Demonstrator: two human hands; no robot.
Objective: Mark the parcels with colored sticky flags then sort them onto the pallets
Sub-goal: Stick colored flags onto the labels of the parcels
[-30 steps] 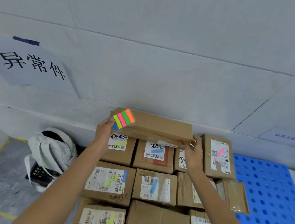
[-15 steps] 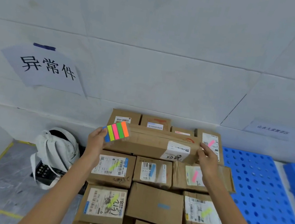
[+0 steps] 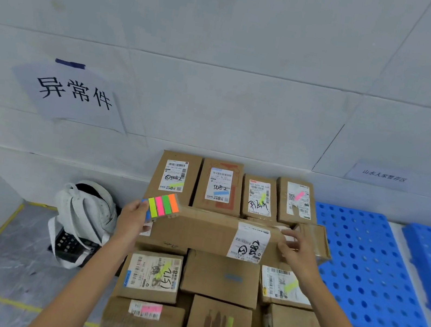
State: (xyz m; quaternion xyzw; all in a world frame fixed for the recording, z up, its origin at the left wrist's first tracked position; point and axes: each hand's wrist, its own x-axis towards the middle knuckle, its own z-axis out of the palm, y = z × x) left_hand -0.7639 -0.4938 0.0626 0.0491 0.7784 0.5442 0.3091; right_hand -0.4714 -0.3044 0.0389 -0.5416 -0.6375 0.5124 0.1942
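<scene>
Field notes, head cam.

- Box (image 3: 205, 231): long carton, held between both hands above the parcel stack (image 3: 220, 278), just in front of the back row of four parcels by the wall.
- L hand (image 3: 132, 219): at the box's L end, fingers curled. It grips the flag pad (image 3: 163, 206) and bears against that end. The pad sticks up over the box's top L corner, strips blue, yellow, pink, green, orange.
- R hand (image 3: 298, 251): at the box's R end, fingers wrapped round the corner, grasping it.
- So the box spans hand to hand, one end in each, both forearms reaching in from below.
- Orientation: long axis runs L–R across my view, approx level. One broad brown side faces me. A white label (image 3: 248, 243) w/ black handwriting wraps that side near the R end.
- I can't tell whether the box touches the parcels under it.
- Stack: most parcels carry a coloured flag on the label.
- Blue pallet (image 3: 367, 274): R of the stack, perforated top.
- Grey bag (image 3: 83, 212): on the floor, L of the stack.
- Wall: paper sign (image 3: 75, 92) w/ handwritten characters.
</scene>
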